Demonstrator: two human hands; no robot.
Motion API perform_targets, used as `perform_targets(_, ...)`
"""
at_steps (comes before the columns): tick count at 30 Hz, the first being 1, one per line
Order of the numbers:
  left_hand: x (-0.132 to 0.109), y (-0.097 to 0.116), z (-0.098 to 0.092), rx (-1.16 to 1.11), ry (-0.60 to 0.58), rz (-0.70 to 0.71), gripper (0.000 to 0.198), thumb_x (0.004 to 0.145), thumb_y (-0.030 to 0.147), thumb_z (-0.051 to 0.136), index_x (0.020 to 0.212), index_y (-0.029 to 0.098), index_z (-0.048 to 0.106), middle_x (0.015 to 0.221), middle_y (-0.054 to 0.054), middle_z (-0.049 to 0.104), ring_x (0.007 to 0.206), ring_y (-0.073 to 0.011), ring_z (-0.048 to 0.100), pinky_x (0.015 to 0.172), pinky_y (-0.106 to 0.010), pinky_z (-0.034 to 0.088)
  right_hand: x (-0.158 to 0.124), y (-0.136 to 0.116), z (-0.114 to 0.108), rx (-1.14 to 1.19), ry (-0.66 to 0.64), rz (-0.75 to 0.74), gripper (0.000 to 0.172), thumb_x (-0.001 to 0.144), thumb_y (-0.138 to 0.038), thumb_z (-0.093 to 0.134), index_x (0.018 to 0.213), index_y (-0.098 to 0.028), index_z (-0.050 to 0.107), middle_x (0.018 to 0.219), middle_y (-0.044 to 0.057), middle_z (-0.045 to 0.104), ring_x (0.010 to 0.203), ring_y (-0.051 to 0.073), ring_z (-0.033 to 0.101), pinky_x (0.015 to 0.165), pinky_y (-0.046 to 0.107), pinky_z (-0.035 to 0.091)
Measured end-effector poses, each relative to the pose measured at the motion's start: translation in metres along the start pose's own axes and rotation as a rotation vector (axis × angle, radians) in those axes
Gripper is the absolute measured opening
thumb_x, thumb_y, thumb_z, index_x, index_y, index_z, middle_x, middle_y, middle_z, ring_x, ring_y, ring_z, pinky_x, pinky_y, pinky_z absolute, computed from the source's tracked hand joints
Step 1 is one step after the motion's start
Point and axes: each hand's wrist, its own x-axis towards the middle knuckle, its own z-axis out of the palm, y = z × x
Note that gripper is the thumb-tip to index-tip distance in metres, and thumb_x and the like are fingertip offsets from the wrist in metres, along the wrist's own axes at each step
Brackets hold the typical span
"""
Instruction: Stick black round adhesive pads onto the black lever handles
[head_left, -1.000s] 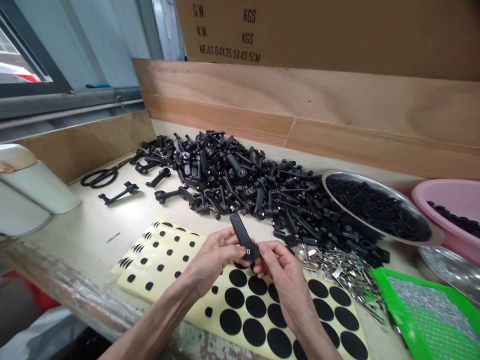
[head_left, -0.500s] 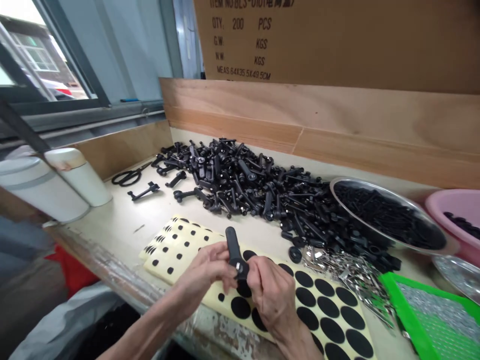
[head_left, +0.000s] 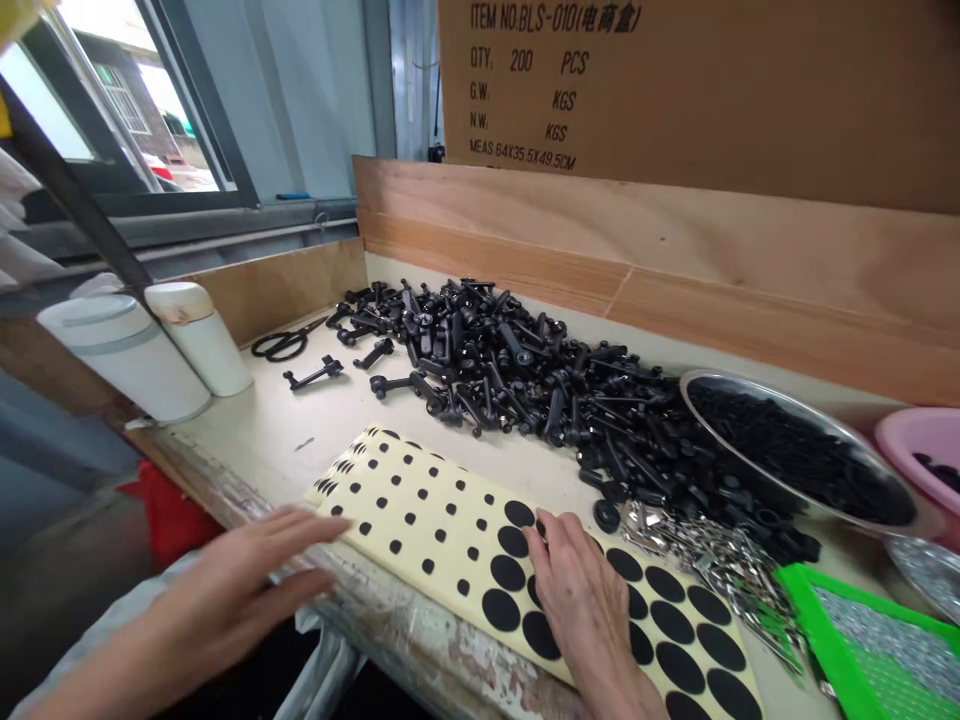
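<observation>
The person's right hand (head_left: 581,600) rests on a cream sheet of black adhesive dots (head_left: 450,525), its fingers spread and holding nothing, and it covers some of the larger dots. The sheet lies on the workbench (head_left: 247,440), its lower corner cut off by the frame, and a second sheet seems to lie beneath it. The left hand (head_left: 232,575) hovers open, fingers spread, just beside the sheet's near edge; any contact is hard to make out. Beyond lies a heap of black plastic handles (head_left: 510,370), then a steel bowl (head_left: 795,450) of small black parts and loose metal clips (head_left: 712,550). A green tray (head_left: 862,625) is cut off at the right.
</observation>
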Motion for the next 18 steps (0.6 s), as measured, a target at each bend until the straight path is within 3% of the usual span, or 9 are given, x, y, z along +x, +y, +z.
perform_targets(2,0.037,0.033,0.05,0.018,-0.181,0.209,0.034,0.09,0.031,0.054,0.123,0.031,0.059,0.114,-0.005,0.064,0.102,-0.0219,0.058,0.087,-0.033,0.049,0.0,-0.003,0.003,0.005,-0.002,0.025,0.029,0.096,-0.031,0.037,0.099,-0.021,0.064,0.082,0.007,0.063,0.07,0.022,0.063,0.051,0.029,0.041)
perform_targets(5,0.079,0.068,0.113,0.169,-0.224,0.346,0.034,0.09,0.028,0.056,0.124,0.027,0.055,0.109,-0.007,0.058,0.096,-0.0229,0.053,0.084,-0.038,0.047,0.003,-0.004,0.006,0.129,-0.035,0.122,0.026,0.094,-0.031,0.04,0.094,-0.024,0.064,0.084,0.005,0.065,0.069,0.02,0.064,0.052,0.028,0.041)
perform_targets(7,0.093,0.075,0.137,0.284,-0.209,0.414,0.026,0.088,0.031,0.058,0.114,0.025,0.059,0.101,-0.007,0.056,0.09,-0.0234,0.05,0.081,-0.04,0.044,0.005,-0.003,0.007,0.224,-0.055,0.214,0.023,0.091,-0.032,0.043,0.093,-0.025,0.064,0.085,0.004,0.065,0.065,0.019,0.063,0.051,0.027,0.04)
perform_targets(10,0.097,0.069,0.15,0.369,-0.164,0.465,0.023,0.088,0.035,0.057,0.109,0.026,0.06,0.097,-0.005,0.053,0.085,-0.0229,0.046,0.077,-0.038,0.04,0.008,-0.001,0.008,0.279,-0.065,0.275,0.024,0.089,-0.034,0.044,0.095,-0.025,0.065,0.086,0.004,0.065,0.063,0.018,0.062,0.051,0.027,0.04)
perform_targets(18,0.095,0.066,0.15,0.369,-0.14,0.481,0.021,0.09,0.037,0.055,0.108,0.026,0.057,0.097,-0.004,0.052,0.086,-0.0229,0.043,0.077,-0.037,0.035,0.018,0.005,0.006,0.535,-0.189,0.317,0.015,0.082,-0.031,0.05,0.076,-0.025,0.062,0.074,-0.002,0.061,0.056,0.014,0.056,0.052,0.024,0.043)
